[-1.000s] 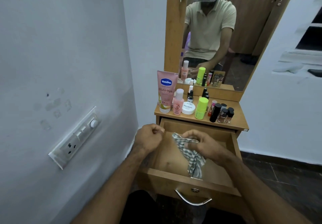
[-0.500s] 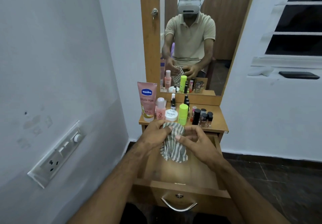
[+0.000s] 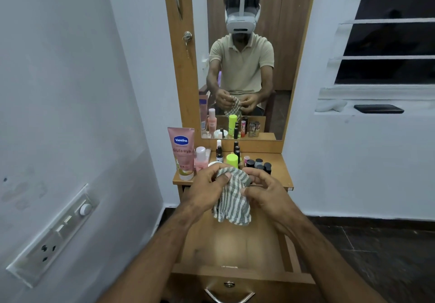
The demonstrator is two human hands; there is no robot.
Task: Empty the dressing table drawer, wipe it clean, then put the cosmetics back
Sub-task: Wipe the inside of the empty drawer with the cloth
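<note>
- My left hand (image 3: 207, 190) pinches the striped cloth (image 3: 231, 200) at its top left, thumb pressed over the fabric.
- My right hand (image 3: 263, 193) grips the cloth's right edge, fingers curled on it (the cloth hangs above the drawer (image 3: 235, 246), apart from its floor).
- The drawer is pulled out at six o'clock, its wooden bottom bare.
- Cosmetics at twelve o'clock on the tabletop (image 3: 281, 168): Vaseline tube (image 3: 181, 153), pink bottle (image 3: 201, 159), green bottle (image 3: 232, 160), dark-capped bottles (image 3: 259, 164).
</note>
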